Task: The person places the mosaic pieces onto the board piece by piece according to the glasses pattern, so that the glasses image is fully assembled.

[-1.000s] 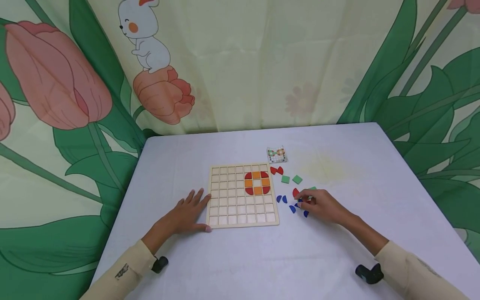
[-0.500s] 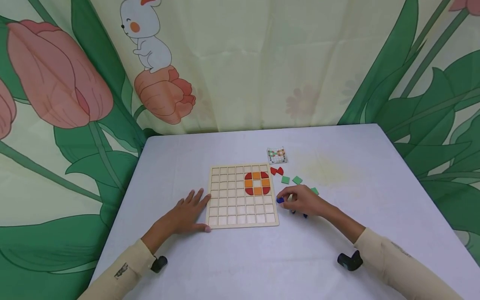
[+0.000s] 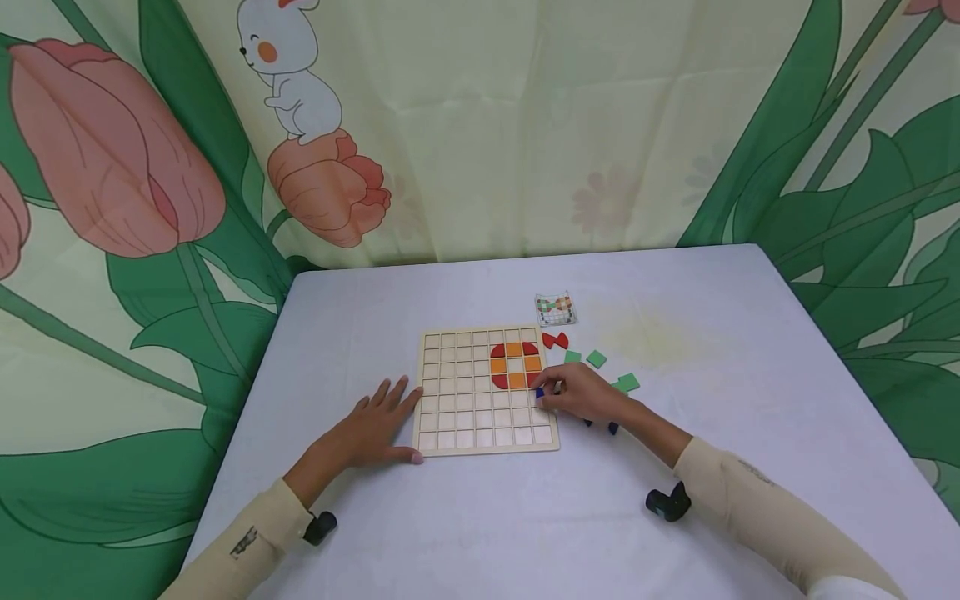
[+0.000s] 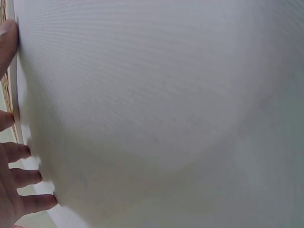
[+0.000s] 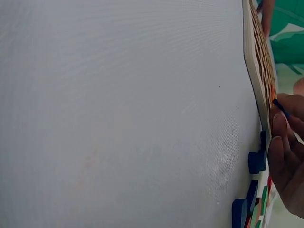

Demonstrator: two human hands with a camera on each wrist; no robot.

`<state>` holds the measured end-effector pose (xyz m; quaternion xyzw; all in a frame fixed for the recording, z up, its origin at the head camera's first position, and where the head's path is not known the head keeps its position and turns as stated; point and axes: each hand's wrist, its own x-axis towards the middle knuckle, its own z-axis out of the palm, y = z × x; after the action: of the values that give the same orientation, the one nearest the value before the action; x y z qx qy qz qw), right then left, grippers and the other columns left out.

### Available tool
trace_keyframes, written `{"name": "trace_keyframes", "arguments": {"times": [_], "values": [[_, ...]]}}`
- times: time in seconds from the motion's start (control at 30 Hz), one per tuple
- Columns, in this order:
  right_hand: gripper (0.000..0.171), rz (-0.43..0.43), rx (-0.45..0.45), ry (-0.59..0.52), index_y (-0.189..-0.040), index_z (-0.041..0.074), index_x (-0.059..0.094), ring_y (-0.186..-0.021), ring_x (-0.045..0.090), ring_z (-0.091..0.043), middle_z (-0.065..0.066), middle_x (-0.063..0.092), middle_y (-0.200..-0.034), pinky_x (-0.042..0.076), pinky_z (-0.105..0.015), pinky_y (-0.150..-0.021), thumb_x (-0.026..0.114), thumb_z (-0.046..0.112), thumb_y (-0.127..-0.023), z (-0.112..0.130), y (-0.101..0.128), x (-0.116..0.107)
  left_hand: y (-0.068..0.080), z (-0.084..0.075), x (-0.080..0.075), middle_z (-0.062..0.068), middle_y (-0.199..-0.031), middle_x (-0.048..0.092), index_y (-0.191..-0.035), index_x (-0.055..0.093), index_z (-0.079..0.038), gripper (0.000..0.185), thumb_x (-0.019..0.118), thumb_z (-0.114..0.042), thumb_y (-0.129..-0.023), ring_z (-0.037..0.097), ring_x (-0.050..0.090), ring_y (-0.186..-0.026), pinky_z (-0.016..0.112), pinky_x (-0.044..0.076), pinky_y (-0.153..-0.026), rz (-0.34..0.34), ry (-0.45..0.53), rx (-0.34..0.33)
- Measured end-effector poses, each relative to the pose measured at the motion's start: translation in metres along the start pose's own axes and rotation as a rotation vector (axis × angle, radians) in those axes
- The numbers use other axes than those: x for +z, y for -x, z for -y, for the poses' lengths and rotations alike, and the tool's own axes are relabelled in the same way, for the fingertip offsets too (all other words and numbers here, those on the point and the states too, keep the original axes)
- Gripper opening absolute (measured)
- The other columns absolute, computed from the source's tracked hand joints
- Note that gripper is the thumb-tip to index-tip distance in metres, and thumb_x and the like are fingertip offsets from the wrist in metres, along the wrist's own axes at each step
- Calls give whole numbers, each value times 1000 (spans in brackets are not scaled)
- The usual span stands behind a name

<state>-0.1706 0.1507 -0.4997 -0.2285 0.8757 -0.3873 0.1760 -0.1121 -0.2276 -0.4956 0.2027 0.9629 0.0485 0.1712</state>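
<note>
A wooden grid board [image 3: 461, 421] lies on the table in the head view. Red rounded pieces and orange squares [image 3: 517, 380] form a ring in its upper right cells. My left hand [image 3: 372, 427] rests with spread, straight fingers at the board's left side, thumb and index finger touching its edge. Over the right edge, just below the ring, my right hand [image 3: 581, 392] pinches a small blue piece [image 3: 539, 393] between thumb and fingers. The right wrist view shows this blue piece [image 5: 281, 108] edge-on at the fingertips. Part of the board's right side is hidden by this hand.
Right of the board lie red pieces [image 3: 555, 340], green squares [image 3: 596, 358] and blue pieces [image 3: 613, 427], partly covered by my right hand. Behind them is a small patterned card [image 3: 555, 308]. A white cloth covers the table [image 3: 480, 525]; a printed curtain [image 3: 480, 133] hangs beyond.
My right hand has moved left from the loose pieces to the board's right edge, carrying a blue piece. The left hand has stayed at the board's left side.
</note>
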Motion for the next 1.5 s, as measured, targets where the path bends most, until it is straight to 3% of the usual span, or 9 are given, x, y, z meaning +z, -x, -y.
{"name": "trace_keyframes", "arguments": {"times": [0.43, 0.7, 1.0, 1.5], "values": [[29, -20, -42, 143, -113, 11, 75, -73, 54, -10, 9, 62, -77, 44, -24, -63, 81, 20, -86, 9, -2, 3, 0, 2, 2, 18, -168, 14, -161, 23, -16, 109, 64, -75, -80, 47, 13, -153, 68, 27, -113, 2, -4, 1], [29, -30, -1, 190, -113, 12, 76, -77, 55, -11, 10, 63, -79, 45, -26, -66, 80, 22, -86, 13, -1, 1, 0, 3, 3, 18, -168, 13, -161, 22, -16, 109, 65, -75, -80, 47, 12, -153, 69, 26, -113, 6, -2, -3], [20, -48, 27, 316, -103, 13, 78, -82, 60, -11, 8, 71, -87, 51, -26, -75, 81, 22, -85, 15, -1, -1, 0, 2, 1, 19, -168, 14, -161, 22, -15, 108, 64, -74, -81, 47, 13, -153, 69, 27, -113, -3, 3, 5], [19, -47, 145, 344, -99, 15, 79, -92, 58, -16, 5, 71, -89, 52, -30, -76, 83, 25, -84, 21, -7, -1, 0, 3, 2, 18, -168, 12, -162, 21, -16, 108, 62, -76, -81, 47, 12, -153, 69, 27, -113, 1, -7, 11]]}}
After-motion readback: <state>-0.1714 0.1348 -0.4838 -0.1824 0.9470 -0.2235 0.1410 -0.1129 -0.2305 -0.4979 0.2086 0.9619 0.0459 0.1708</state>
